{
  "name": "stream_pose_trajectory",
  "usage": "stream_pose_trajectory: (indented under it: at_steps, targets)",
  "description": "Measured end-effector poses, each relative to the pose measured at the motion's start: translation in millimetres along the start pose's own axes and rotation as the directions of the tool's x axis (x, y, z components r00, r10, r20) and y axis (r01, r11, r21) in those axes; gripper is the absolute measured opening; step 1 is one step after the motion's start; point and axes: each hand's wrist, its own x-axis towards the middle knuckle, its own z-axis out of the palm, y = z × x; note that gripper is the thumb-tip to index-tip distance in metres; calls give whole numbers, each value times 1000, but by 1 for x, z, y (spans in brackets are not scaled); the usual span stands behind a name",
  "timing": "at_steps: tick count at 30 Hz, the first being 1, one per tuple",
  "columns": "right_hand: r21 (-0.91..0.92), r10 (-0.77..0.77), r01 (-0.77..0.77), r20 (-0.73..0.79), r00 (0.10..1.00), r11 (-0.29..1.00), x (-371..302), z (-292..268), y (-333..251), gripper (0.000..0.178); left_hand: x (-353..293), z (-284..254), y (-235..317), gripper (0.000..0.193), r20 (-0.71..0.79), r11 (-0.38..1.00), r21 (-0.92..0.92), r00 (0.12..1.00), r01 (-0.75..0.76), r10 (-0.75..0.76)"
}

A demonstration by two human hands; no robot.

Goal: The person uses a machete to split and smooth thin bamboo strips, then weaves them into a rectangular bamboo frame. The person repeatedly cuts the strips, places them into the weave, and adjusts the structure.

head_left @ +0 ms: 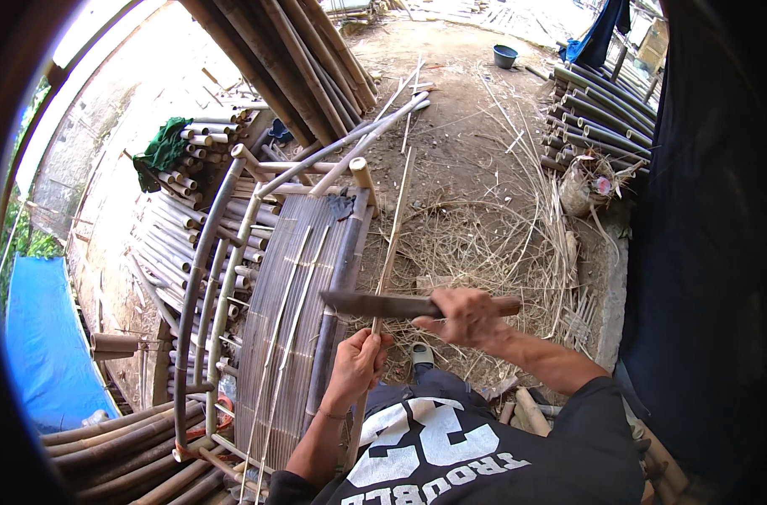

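My left hand [360, 360] is closed around a long, thin bamboo strip [398, 217], which runs from beside my body out over the ground ahead. In my right hand [467, 316] is the wooden handle of a machete [382, 305], fingers wrapped round it. Its dark blade points left and lies across the strip just beyond my left hand. To the left of that hand stands a bamboo bench [261, 337] with a slatted seat. Two pale, narrow strips [292, 311] lie lengthwise on the slats.
Bamboo shavings [476, 252] litter the dirt floor ahead. Cut poles [598, 114] are stacked at the far right, near a dark blue basin [504, 56]. Tall poles [282, 67] lean beyond the bench; more bamboo [169, 244] lies left of it. A blue tarp [55, 337] hangs far left.
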Motion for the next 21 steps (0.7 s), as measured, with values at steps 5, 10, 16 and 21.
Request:
stream_pose_trajectory:
  at_steps: [5, 10, 16, 21]
  targets:
    - [151, 193, -208, 110, 975, 966, 21, 16, 20, 65, -13, 5, -14, 28, 52, 999, 38, 999, 11, -13]
    - [169, 37, -63, 154, 987, 984, 12, 16, 15, 62, -16, 9, -11, 29, 9, 997, 68, 999, 37, -38]
    - [148, 470, -475, 72, 880, 867, 33, 8, 79, 58, -40, 7, -25, 29, 52, 997, 27, 996, 77, -78]
    - [145, -8, 16, -53, 999, 989, 20, 44, 47, 63, -37, 3, -25, 28, 33, 995, 36, 995, 90, -91]
